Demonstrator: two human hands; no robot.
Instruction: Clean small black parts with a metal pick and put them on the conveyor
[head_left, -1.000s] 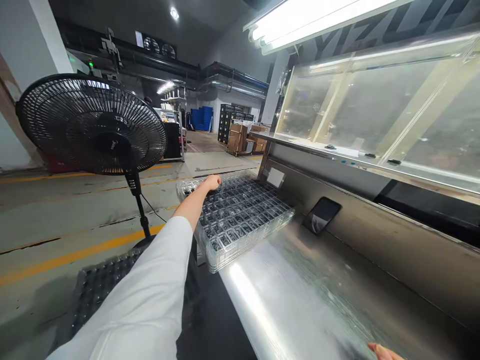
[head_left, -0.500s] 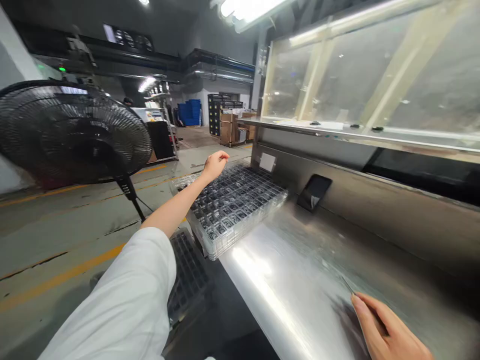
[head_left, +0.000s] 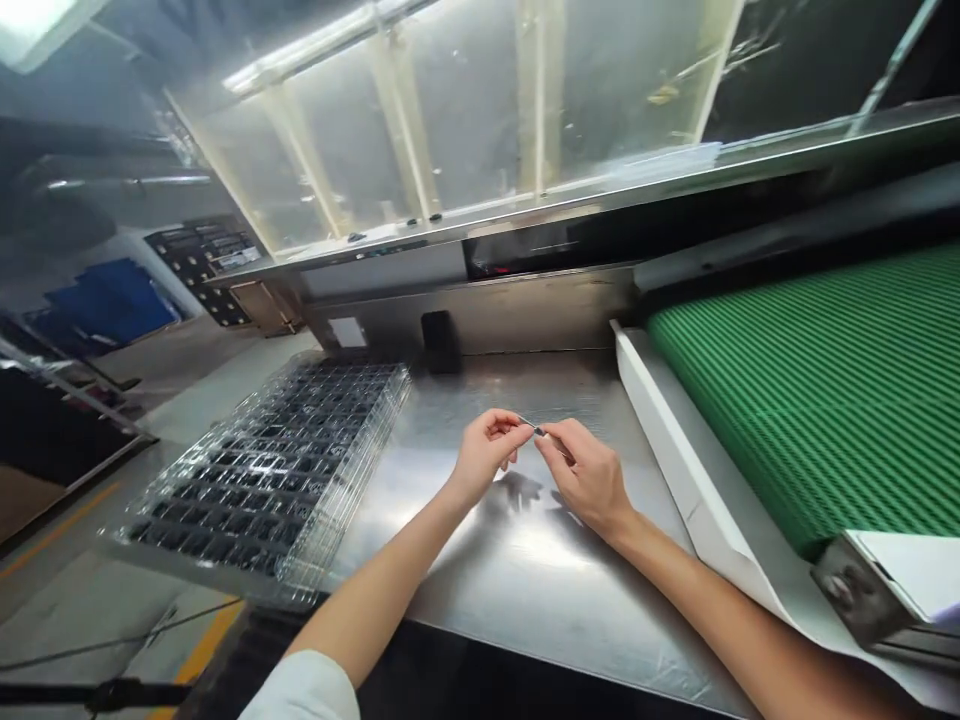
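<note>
My left hand (head_left: 487, 450) is closed in a pinch over the steel bench, its fingertips at a small dark part (head_left: 538, 431) too small to identify. Close against it on the right, my right hand (head_left: 585, 470) pinches a thin metal tool (head_left: 527, 423) whose slender tip points left across the part. Most of the tool is hidden by the fingers, so its exact kind does not show. Both hands are raised above the bench, with their shadows below. Left of them lies a stack of clear plastic trays (head_left: 345, 500) with dark pieces in the many pockets.
The steel bench top (head_left: 480, 590) stretches beneath my hands. To the right, a white raised edge (head_left: 675, 480) borders a green ribbed conveyor belt (head_left: 825, 380). A black phone-like slab (head_left: 440, 342) leans at the back wall. Above runs a metal shelf (head_left: 420, 240) with clear panels.
My left hand has come from above the trays to meet my right hand over the bench. The view has swung right, bringing the green belt in and taking the fan out.
</note>
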